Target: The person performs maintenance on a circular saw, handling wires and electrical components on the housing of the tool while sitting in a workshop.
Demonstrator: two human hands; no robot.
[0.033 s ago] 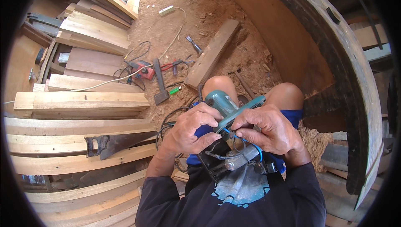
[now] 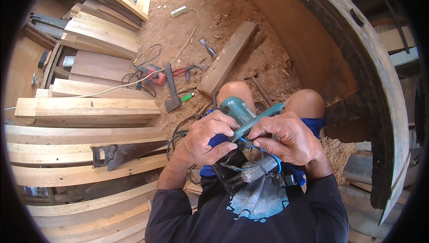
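Note:
Over my lap rests a teal power tool (image 2: pixel 242 111) with a rounded housing and a flat flange. Blue and dark wires (image 2: pixel 255 152) come out from beneath the flange. My left hand (image 2: pixel 208 138) is closed at the flange's left side, thumb and fingertips against its edge. On the other side my right hand (image 2: pixel 286 139) is closed in a pinch beside the blue wires; its fingertips hide what lies between them. Just below both hands are a silver metal part (image 2: pixel 259 169) and a black frame piece (image 2: pixel 222 176), both part of the tool's exposed body.
To the left lie stacked boards (image 2: pixel 89 109) with a handsaw (image 2: pixel 129 152) on top. Ahead on the sawdust floor are a hammer-like tool (image 2: pixel 172 88), a red power tool (image 2: pixel 154 76), a green lighter (image 2: pixel 187 96), a chisel (image 2: pixel 208 47) and a timber block (image 2: pixel 229 59). A curved panel (image 2: pixel 308 33) stands right.

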